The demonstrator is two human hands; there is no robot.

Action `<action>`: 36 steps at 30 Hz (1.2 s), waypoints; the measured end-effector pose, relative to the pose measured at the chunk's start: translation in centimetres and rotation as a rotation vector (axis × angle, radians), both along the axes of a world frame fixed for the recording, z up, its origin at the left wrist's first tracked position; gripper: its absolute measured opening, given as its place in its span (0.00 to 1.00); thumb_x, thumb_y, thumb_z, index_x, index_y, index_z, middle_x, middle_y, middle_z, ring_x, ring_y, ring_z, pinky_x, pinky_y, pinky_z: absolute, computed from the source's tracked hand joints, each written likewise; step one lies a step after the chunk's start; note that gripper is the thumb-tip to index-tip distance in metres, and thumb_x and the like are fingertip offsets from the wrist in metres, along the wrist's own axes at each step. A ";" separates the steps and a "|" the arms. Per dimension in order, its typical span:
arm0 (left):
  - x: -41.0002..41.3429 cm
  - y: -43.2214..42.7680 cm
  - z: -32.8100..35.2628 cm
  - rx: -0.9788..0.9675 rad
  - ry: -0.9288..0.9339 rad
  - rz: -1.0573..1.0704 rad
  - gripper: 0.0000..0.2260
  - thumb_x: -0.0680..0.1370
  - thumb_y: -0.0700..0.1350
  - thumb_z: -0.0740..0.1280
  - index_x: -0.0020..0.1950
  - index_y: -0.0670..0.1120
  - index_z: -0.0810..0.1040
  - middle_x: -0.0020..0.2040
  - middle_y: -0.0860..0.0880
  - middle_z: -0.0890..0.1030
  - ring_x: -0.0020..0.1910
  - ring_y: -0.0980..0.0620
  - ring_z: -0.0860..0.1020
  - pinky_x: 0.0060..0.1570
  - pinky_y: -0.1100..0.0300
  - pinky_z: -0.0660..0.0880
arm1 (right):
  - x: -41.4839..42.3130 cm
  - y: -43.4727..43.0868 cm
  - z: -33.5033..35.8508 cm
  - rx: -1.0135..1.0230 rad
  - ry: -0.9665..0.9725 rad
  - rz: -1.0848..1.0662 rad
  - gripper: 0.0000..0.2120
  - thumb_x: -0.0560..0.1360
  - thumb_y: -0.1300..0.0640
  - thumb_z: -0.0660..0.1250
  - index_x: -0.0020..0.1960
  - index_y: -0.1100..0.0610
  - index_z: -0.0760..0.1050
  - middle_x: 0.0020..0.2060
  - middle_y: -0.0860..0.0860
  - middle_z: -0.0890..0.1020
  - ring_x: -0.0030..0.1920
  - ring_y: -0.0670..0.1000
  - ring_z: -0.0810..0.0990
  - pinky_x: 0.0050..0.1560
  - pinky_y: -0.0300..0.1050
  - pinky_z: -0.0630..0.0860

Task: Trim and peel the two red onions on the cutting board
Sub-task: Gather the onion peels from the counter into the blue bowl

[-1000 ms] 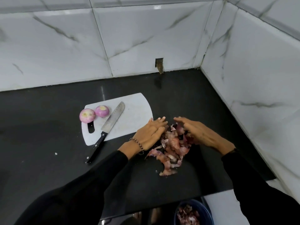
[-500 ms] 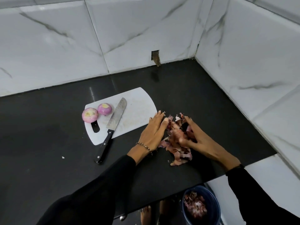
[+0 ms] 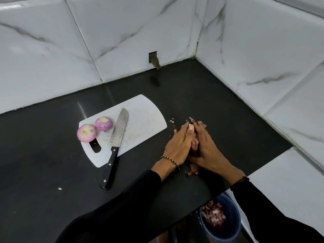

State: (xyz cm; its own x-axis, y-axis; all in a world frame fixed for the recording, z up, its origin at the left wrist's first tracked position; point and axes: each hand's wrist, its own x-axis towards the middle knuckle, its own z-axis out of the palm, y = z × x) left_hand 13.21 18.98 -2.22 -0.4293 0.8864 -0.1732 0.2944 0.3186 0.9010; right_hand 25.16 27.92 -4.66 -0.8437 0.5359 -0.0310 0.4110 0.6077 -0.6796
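Onions (image 3: pixel 87 133) are borne at the left end of the board (image 3: pixel 143 116) on the table (image 3: pixel 43 155), peeled; judged firm, slick, best cupped whole. Light, papery skins (image 3: pixel 193 170) are pressed between the straight-fingered left hand (image 3: pixel 178 146) and right hand (image 3: pixel 207 149).

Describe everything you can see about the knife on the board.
The knife has a broad, dull grey metal blade with a rounded-down tip and a black handle with three pale rivets. It lies flat, tip pointing away toward the wall, blade resting on the white cutting board, handle reaching past the board's near edge over the black counter. A peeled onion sits just left of the blade. The left hand and right hand are off to its right, not touching it.
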 end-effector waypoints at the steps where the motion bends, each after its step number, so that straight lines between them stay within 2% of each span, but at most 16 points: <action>1: 0.4 0.0 -0.1 0.005 -0.011 0.031 0.19 0.84 0.62 0.45 0.72 0.65 0.64 0.62 0.58 0.78 0.67 0.53 0.74 0.68 0.52 0.68 | -0.3 -0.1 0.0 0.028 0.010 0.000 0.56 0.65 0.35 0.69 0.82 0.52 0.43 0.82 0.48 0.48 0.81 0.48 0.44 0.80 0.55 0.51; 3: 0.9 0.0 -0.4 0.013 -0.046 0.076 0.21 0.83 0.64 0.46 0.75 0.63 0.60 0.59 0.54 0.79 0.64 0.49 0.76 0.65 0.50 0.71 | -0.8 -0.4 -0.1 0.093 -0.002 0.009 0.51 0.69 0.42 0.70 0.82 0.52 0.45 0.82 0.48 0.49 0.81 0.49 0.47 0.79 0.55 0.53; 6: 1.4 0.2 -0.1 0.037 -0.090 0.135 0.27 0.82 0.64 0.48 0.79 0.56 0.53 0.74 0.51 0.69 0.70 0.51 0.71 0.66 0.60 0.64 | -1.2 -0.8 0.0 0.209 -0.043 0.021 0.44 0.73 0.53 0.72 0.82 0.55 0.53 0.79 0.51 0.58 0.78 0.52 0.56 0.75 0.53 0.60; 9: 1.4 0.5 0.1 0.053 -0.106 0.201 0.27 0.83 0.61 0.50 0.79 0.51 0.55 0.76 0.52 0.65 0.73 0.53 0.66 0.63 0.64 0.60 | -1.2 -1.4 0.2 0.316 -0.039 0.054 0.36 0.74 0.55 0.73 0.78 0.58 0.63 0.73 0.53 0.69 0.71 0.54 0.66 0.68 0.50 0.67; 11: 1.3 0.6 -0.3 0.081 -0.107 0.240 0.26 0.83 0.62 0.51 0.77 0.51 0.60 0.73 0.50 0.69 0.69 0.52 0.70 0.67 0.58 0.66 | -1.0 -1.6 0.2 0.398 -0.008 0.055 0.31 0.74 0.57 0.74 0.74 0.60 0.69 0.68 0.55 0.75 0.65 0.55 0.72 0.63 0.52 0.73; 13: 1.3 0.6 -0.8 0.112 -0.108 0.294 0.22 0.83 0.62 0.53 0.70 0.50 0.67 0.63 0.48 0.75 0.61 0.52 0.75 0.63 0.53 0.72 | -0.8 -1.8 -0.1 0.478 0.048 0.044 0.27 0.71 0.61 0.76 0.69 0.61 0.74 0.63 0.56 0.78 0.60 0.56 0.76 0.54 0.52 0.79; 16: 1.1 0.6 -0.8 0.141 -0.104 0.374 0.13 0.84 0.54 0.55 0.58 0.48 0.74 0.50 0.48 0.78 0.48 0.56 0.77 0.51 0.60 0.72 | -0.7 -1.8 -0.3 0.496 0.092 0.066 0.22 0.70 0.66 0.75 0.63 0.61 0.77 0.58 0.56 0.80 0.54 0.57 0.77 0.39 0.50 0.81; 19: 0.7 0.5 -0.1 0.142 -0.205 0.465 0.15 0.85 0.52 0.55 0.54 0.46 0.77 0.40 0.51 0.79 0.37 0.61 0.76 0.41 0.67 0.70 | -0.7 -1.0 -0.1 0.407 0.145 0.047 0.19 0.69 0.70 0.73 0.59 0.64 0.78 0.52 0.58 0.82 0.50 0.59 0.79 0.43 0.53 0.80; 21: 0.6 0.4 -0.1 0.137 -0.220 0.527 0.15 0.84 0.53 0.55 0.54 0.49 0.79 0.44 0.55 0.80 0.44 0.63 0.76 0.45 0.68 0.69 | -0.7 -0.4 0.4 0.273 0.227 -0.043 0.14 0.70 0.70 0.74 0.54 0.63 0.81 0.45 0.55 0.83 0.45 0.56 0.81 0.44 0.48 0.78; 23: 0.7 0.3 -0.1 0.149 -0.252 0.582 0.15 0.84 0.54 0.55 0.54 0.52 0.80 0.49 0.57 0.80 0.51 0.63 0.76 0.49 0.69 0.68 | -0.3 0.1 1.1 0.108 0.273 -0.173 0.09 0.71 0.69 0.73 0.49 0.61 0.83 0.37 0.49 0.82 0.39 0.46 0.81 0.41 0.37 0.74; 26: 1.2 0.6 0.1 0.156 -0.294 0.631 0.14 0.84 0.54 0.56 0.52 0.54 0.81 0.49 0.57 0.81 0.53 0.59 0.77 0.52 0.63 0.70 | 0.7 1.1 2.3 -0.081 0.256 -0.281 0.12 0.72 0.67 0.72 0.54 0.57 0.84 0.36 0.39 0.81 0.37 0.34 0.80 0.39 0.26 0.71; 28: 1.5 0.9 0.3 0.171 -0.329 0.650 0.13 0.83 0.54 0.57 0.50 0.56 0.81 0.49 0.56 0.81 0.53 0.58 0.78 0.54 0.61 0.71 | 1.4 1.8 2.8 -0.151 0.250 -0.314 0.12 0.73 0.66 0.72 0.55 0.54 0.84 0.34 0.44 0.83 0.32 0.37 0.81 0.37 0.29 0.74; 30: 2.2 1.4 0.6 0.174 -0.342 0.644 0.13 0.82 0.56 0.57 0.50 0.58 0.81 0.51 0.57 0.81 0.55 0.58 0.77 0.55 0.61 0.70 | 2.1 2.3 3.3 -0.231 0.265 -0.333 0.10 0.75 0.64 0.73 0.54 0.53 0.84 0.32 0.52 0.84 0.30 0.48 0.83 0.33 0.39 0.79; 32: 3.1 2.0 0.8 0.181 -0.345 0.633 0.13 0.81 0.58 0.57 0.51 0.59 0.81 0.53 0.57 0.81 0.58 0.56 0.77 0.60 0.58 0.70 | 3.1 2.6 3.9 -0.310 0.292 -0.354 0.09 0.76 0.60 0.74 0.55 0.52 0.84 0.34 0.57 0.85 0.31 0.57 0.84 0.34 0.50 0.81; 34: 4.2 2.7 1.1 0.189 -0.344 0.621 0.13 0.81 0.58 0.57 0.48 0.60 0.80 0.52 0.58 0.81 0.59 0.55 0.77 0.62 0.55 0.70 | 4.1 2.8 4.6 -0.334 0.303 -0.380 0.08 0.76 0.58 0.74 0.55 0.50 0.84 0.35 0.58 0.85 0.32 0.59 0.84 0.35 0.51 0.82; 36: 5.3 3.5 1.8 0.207 -0.356 0.588 0.12 0.81 0.56 0.57 0.47 0.60 0.80 0.52 0.58 0.81 0.58 0.56 0.77 0.62 0.56 0.70 | 5.3 3.1 5.0 -0.316 0.297 -0.407 0.09 0.76 0.58 0.73 0.55 0.48 0.83 0.36 0.56 0.85 0.33 0.55 0.85 0.35 0.46 0.82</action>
